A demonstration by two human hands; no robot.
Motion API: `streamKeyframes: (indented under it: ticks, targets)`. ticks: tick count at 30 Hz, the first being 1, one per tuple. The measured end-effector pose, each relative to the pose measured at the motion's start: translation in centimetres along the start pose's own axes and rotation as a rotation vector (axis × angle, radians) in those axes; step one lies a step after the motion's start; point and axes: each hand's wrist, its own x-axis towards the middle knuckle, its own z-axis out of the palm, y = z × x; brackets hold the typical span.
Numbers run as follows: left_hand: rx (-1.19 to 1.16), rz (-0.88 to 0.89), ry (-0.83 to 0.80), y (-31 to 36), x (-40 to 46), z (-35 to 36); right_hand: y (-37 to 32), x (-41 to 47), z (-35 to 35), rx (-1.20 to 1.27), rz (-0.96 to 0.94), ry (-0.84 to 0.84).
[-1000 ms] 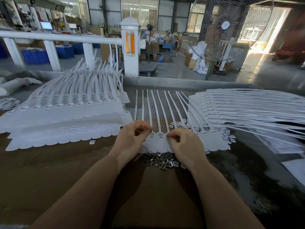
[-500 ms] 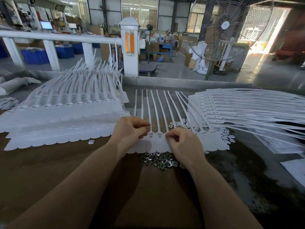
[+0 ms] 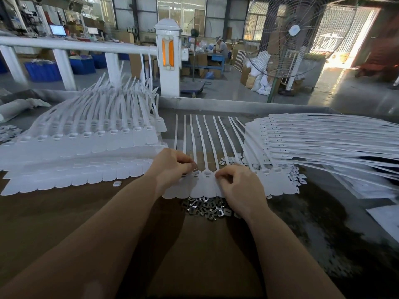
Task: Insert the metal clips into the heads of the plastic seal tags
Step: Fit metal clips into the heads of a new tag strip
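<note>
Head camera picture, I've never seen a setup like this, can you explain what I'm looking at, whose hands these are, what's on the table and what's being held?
There is no machine here. The one picture comes from a camera worn on a person's head, looking forward and down, so the two bare arms are that person's own.

On the brown table lies a row of white plastic seal tags, heads toward the person and thin tails pointing away. Just nearer than the row sits a small heap of shiny metal clips. More tags are stacked at the left and at the right.

The left hand pinches a small clip at a tag's head. The right hand rests with curled fingers on the row; what it holds, if anything, cannot be seen.

Beyond the table are a white railing and a big fan.
</note>
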Motion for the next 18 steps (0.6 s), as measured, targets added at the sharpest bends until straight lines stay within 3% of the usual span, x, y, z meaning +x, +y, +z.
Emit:
streamKeyframes:
  ticks: [18]
  targets:
    - [0.206, -0.031, -0.07, 0.58, 0.74, 0.16, -0.04, 0.0, 0.09, 0.008, 0.012, -0.011]
